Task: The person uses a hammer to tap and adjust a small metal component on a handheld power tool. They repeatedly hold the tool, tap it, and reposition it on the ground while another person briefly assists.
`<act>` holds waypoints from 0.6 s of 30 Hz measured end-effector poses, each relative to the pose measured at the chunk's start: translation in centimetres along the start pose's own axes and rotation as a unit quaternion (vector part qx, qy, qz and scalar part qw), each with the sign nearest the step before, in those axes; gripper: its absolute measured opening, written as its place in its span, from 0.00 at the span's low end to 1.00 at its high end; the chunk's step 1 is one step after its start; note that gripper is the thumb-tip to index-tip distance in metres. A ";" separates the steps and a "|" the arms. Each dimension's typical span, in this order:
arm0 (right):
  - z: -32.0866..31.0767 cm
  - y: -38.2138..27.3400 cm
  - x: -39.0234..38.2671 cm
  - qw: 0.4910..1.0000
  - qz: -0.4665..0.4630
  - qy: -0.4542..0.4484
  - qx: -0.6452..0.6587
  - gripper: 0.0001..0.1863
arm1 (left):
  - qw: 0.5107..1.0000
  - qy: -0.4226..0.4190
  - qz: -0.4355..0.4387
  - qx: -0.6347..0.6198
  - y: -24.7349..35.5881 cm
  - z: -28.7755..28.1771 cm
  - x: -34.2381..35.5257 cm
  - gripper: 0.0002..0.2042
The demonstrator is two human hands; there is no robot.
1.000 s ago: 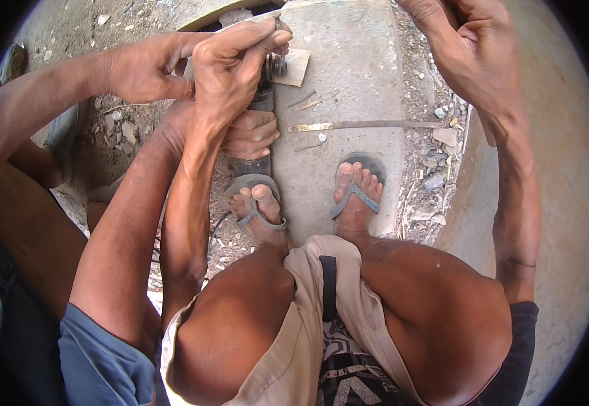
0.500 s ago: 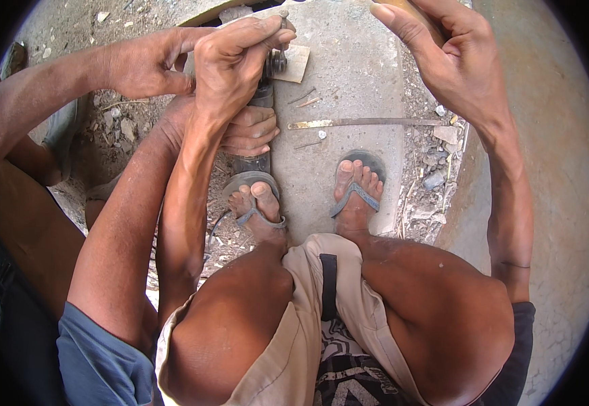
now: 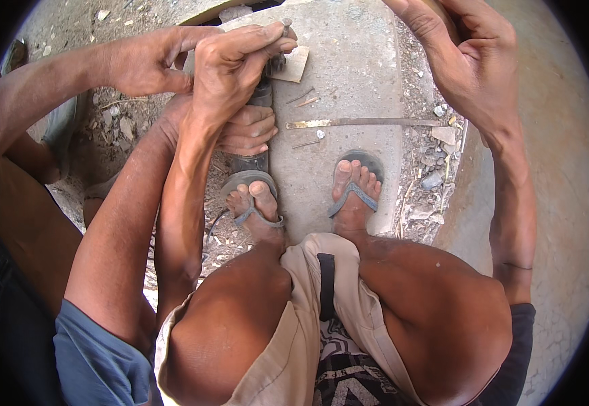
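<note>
My left hand [image 3: 230,74] is closed, pinching a metal pin with a round head [image 3: 286,28] between thumb and fingers. It stands roughly upright above a black cylindrical tool [image 3: 261,95] lying beside the slab. My right hand [image 3: 473,68] is raised at the top right, its fingers curled around a brown wooden handle [image 3: 445,15]. The far part of that handle lies outside the picture. Another person's hand [image 3: 248,128] grips the black tool just below my left wrist. That person's other hand [image 3: 147,62] is beside my left hand, its fingertips partly hidden.
My sandalled feet rest by the concrete slab [image 3: 342,88]. Across it lies a thin, flat metal strip [image 3: 348,123], with a small pale square piece [image 3: 293,65] near the tool. Stones and rubble [image 3: 433,162] line the slab's right edge. The other person's arms cross closely at left.
My right hand with the wooden handle has moved a little to the right and up. My left hand and the other person's hands stay nearly in place.
</note>
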State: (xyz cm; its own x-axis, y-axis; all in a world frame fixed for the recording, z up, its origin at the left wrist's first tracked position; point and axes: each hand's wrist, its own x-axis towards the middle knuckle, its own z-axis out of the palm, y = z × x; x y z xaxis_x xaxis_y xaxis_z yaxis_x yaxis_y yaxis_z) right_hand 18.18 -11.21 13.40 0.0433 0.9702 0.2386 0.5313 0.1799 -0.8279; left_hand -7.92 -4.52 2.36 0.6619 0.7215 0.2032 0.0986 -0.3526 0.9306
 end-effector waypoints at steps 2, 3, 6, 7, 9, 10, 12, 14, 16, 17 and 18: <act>0.7 1.1 0.0 0.997 -0.066 0.044 -0.008 0.19 | 1.000 0.001 -0.005 0.003 0.3 0.1 0.1 0.10; 0.4 0.8 -0.2 0.998 -0.049 0.015 -0.028 0.19 | 1.000 -0.001 -0.009 0.009 0.4 0.1 0.2 0.09; 0.0 -2.3 0.1 0.987 0.063 -0.123 -0.086 0.20 | 0.999 -0.008 -0.032 0.038 0.9 -0.2 0.1 0.08; -0.2 -3.0 0.3 0.978 0.092 -0.157 -0.101 0.20 | 0.998 -0.010 -0.037 0.046 1.0 -0.2 0.2 0.07; -0.1 -2.8 0.8 0.988 0.067 -0.118 -0.077 0.20 | 0.999 -0.009 -0.026 0.041 0.6 -0.3 0.2 0.07; -0.1 -2.5 0.9 0.994 0.043 -0.085 -0.058 0.20 | 0.999 -0.007 -0.022 0.041 0.7 -0.3 0.2 0.06; 0.5 -0.6 1.1 0.999 -0.031 0.041 0.000 0.20 | 0.999 0.011 -0.027 0.022 1.0 0.1 0.3 0.07; 2.4 0.5 1.7 0.980 -0.102 0.167 0.031 0.19 | 0.999 0.018 -0.030 0.020 1.1 0.4 0.4 0.07; 2.3 -0.5 0.9 0.990 -0.070 0.119 -0.038 0.19 | 0.999 0.019 -0.029 0.037 1.0 0.4 0.3 0.07; 2.1 -1.1 0.7 0.991 -0.059 0.095 -0.073 0.18 | 0.999 0.015 -0.030 0.040 1.1 0.2 0.4 0.07; 0.5 -2.6 0.7 0.994 0.000 -0.033 -0.105 0.18 | 0.999 0.010 -0.030 0.043 1.1 0.0 0.4 0.07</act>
State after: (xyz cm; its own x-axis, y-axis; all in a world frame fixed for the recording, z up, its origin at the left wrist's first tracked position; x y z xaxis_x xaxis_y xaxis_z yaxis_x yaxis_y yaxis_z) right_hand 16.35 -10.96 15.45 -0.0079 0.9798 0.1996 0.6961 0.1487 -0.7024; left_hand -7.52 -4.60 3.47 0.6377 0.7546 0.1547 0.2025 -0.3580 0.9115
